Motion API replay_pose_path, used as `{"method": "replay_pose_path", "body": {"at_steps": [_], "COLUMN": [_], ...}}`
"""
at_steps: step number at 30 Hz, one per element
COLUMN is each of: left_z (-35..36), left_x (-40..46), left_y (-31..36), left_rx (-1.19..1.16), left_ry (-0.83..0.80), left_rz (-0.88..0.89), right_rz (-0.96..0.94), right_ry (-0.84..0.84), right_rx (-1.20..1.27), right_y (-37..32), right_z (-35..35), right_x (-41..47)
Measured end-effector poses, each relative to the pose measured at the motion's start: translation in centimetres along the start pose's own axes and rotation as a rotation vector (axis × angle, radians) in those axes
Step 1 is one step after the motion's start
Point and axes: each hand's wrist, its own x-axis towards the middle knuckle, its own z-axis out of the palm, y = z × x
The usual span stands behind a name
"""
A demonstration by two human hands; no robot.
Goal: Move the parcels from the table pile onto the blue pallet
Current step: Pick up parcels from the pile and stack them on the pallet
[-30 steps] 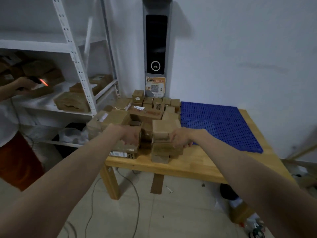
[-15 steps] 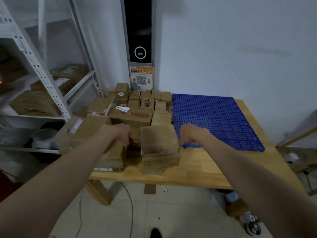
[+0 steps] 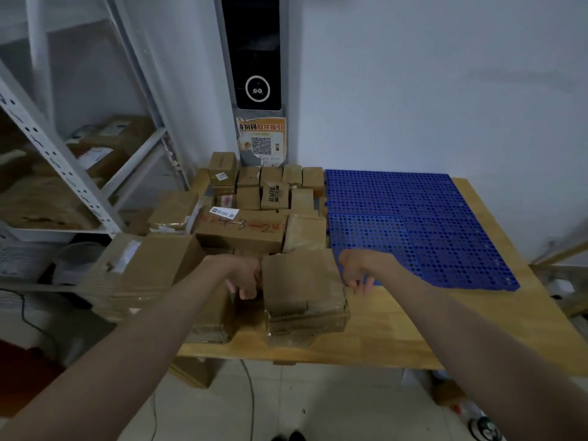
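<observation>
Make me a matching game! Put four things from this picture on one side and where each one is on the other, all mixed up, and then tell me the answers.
Things:
1. blue pallet
2. orange QR-code poster
3. box marked 4-3-2
4. metal shelf rack

Places:
A. on the wall behind the parcels
B. standing left of the table
C. on the right part of the table top
D. in the parcel pile, beyond the hands

Pairs: 1-C, 2-A, 3-D, 4-B

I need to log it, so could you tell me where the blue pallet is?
The blue pallet lies on the table's far right side, beside the parcels.
</observation>
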Motion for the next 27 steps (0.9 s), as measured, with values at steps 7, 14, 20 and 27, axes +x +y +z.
{"method": "replay_pose_path", "body": {"at_steps": [7, 14, 20, 27], "left_z": [-2.1, -6.2, -9.4, -8.7], "left_x": [0.4, -2.0, -3.9, -2.8], "left_y": [0.4, 2.3, 6.0, 12.4], "left_rx": [-0.009, 0.031, 0.063, 0.048], "left_ry": [-0.113, -0.189, -0.169, 0.022], "left_rz": [0.062, 0.084, 0.231, 0.375], "right_rz": [0.037, 0.092, 0.080, 0.064], "right_ry": [-0.053, 0.043, 0.195, 0.278], "right_rx": [0.047, 0.129, 0.266, 0.356], "right_y": [-0.5, -0.6, 1.9, 7.9], "right_z": [-0.4, -2.5, -4.3, -4.2], "right_x": [-0.6, -3.4, -5.5, -5.9]}}
